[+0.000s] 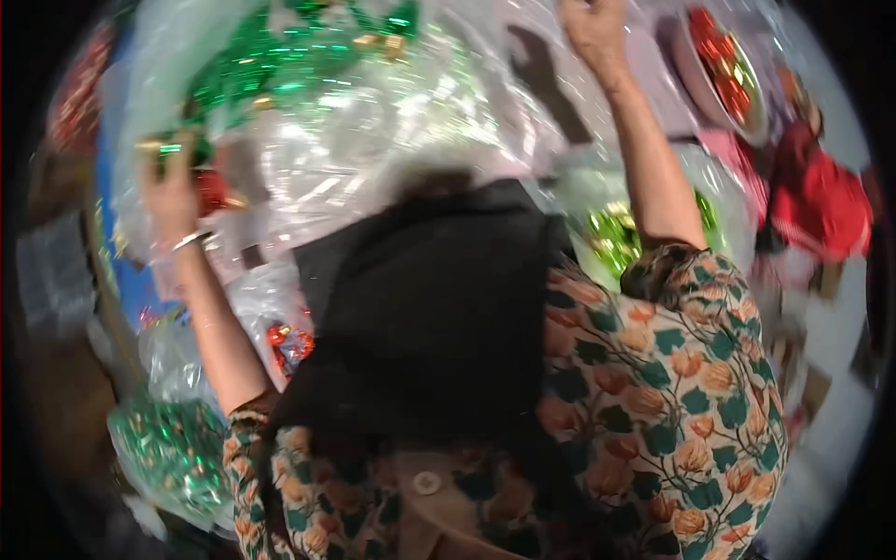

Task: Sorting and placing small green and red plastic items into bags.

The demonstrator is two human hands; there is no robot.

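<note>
Glinting at the fingertips of the left hand (173, 198), a green-and-gold ornament (168, 147) is sitting within their span; blur is hiding whether the fingers are gripping it or only touching it, so I cannot tell how wide they are standing. A red ornament (213, 189) is lying just to the right of those fingers, close enough for easy reach. The upper edge is cutting off the right hand (597, 33), so I cannot tell whether its fingers are holding anything; a dark shadow (546, 79) is falling left of them, suggesting that the hand is hanging above the surface.

Beyond the left fingers and to their right, green tinsel (271, 70) is lying by a stretch of clear plastic (383, 121), which is probably keeping the loose strands together. Right of the right fingers, a bowl (686, 70) is holding red baubles (717, 56), its wall presumably stopping them from rolling. Nearer the body than those fingers, bright green decorations (611, 238) are resting in clear wrapping, likely for sorting by colour. Bodyward of the left fingers, shiny red trimmings (289, 345) and a bag of green garland (177, 457) are lying, apparently bundled against tangling.
</note>
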